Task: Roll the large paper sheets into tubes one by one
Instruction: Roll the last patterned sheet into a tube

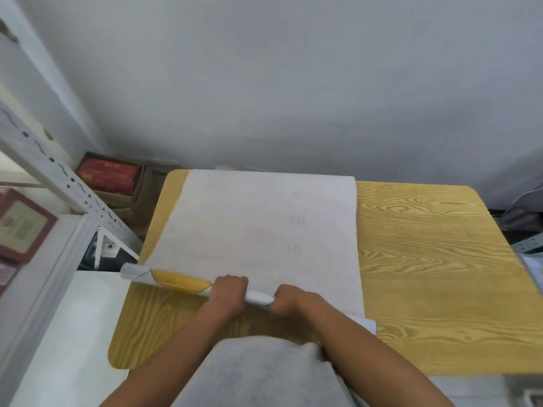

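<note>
While both hands grip it | paper sheet half-rolled | roll yellow-printed

Both forearms are stretched forward and converge, the left hand and right hand held side by side, knuckles up, fingers curled closed.

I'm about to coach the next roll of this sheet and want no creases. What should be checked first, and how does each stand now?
1. Left hand grips the rolled part: ok.
2. Right hand grips it: ok.
3. Roll square to the sheet: not ok, it lies slanted.
4. Unrolled sheet flat on the table: ok.
5. Roll tightness: cannot tell.
</note>
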